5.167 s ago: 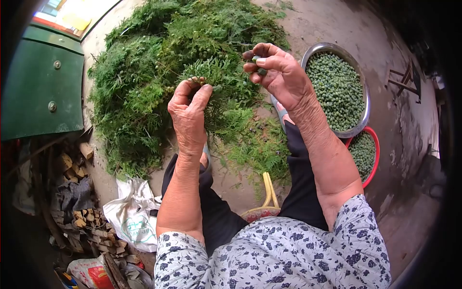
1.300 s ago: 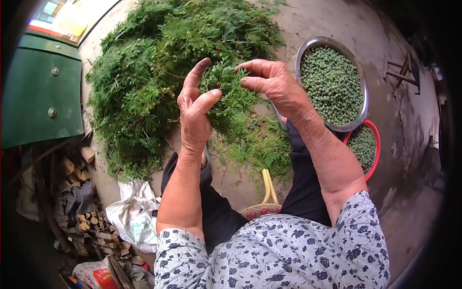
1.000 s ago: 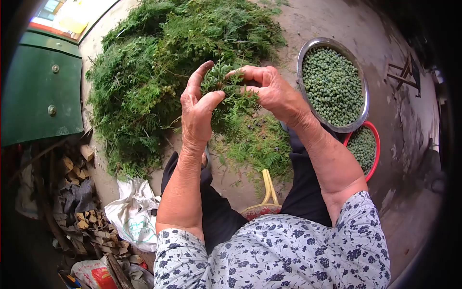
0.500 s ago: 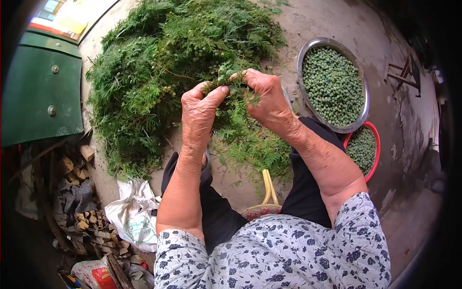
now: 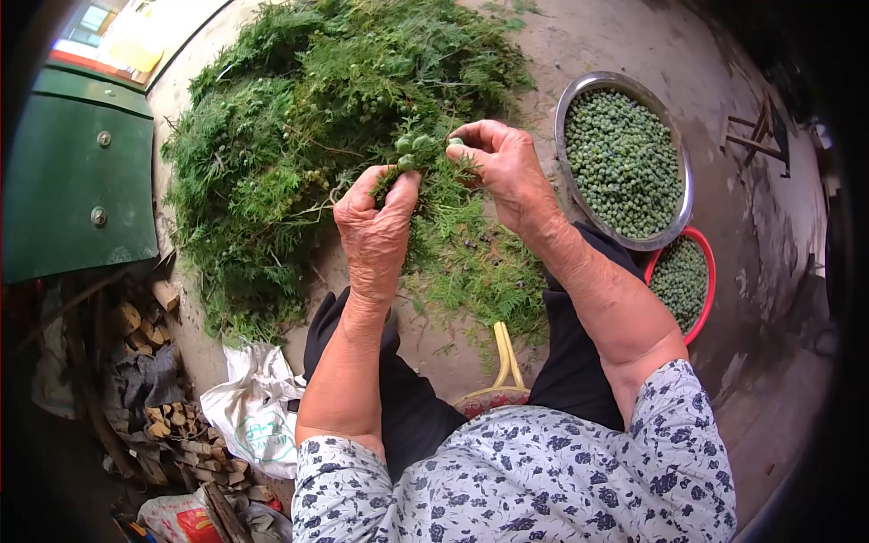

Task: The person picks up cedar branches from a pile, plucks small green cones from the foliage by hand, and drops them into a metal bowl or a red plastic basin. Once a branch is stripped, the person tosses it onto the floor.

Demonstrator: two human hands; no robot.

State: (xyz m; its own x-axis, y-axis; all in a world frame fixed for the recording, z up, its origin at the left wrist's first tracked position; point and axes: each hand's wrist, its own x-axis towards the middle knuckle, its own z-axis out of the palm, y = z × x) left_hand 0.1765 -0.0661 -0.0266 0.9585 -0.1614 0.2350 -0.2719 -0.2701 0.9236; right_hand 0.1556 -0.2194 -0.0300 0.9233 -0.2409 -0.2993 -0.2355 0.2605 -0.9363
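My left hand (image 5: pixel 376 226) pinches a green sprig (image 5: pixel 407 154) that carries a few round green cones at its tip. My right hand (image 5: pixel 502 163) is closed on one small green cone (image 5: pixel 455 142) at the sprig's right side, fingers pinched on it. Both hands hover over a big pile of green branches (image 5: pixel 299 118) on the ground. A steel bowl (image 5: pixel 568 100) full of picked green cones lies to the right of my right hand. Below it a red bowl (image 5: pixel 704 290) holds more of them.
A green metal box (image 5: pixel 72 181) stands at the left. Chopped firewood (image 5: pixel 154 407), a white plastic bag (image 5: pixel 258 412) and other bags lie at lower left. A yellow stool edge (image 5: pixel 502 362) shows between my knees. The ground is bare concrete at the right.
My left hand has slid lower on the sprig. My right hand has pulled slightly right, pinching a cone at the sprig's tip; the cones now show between the hands.
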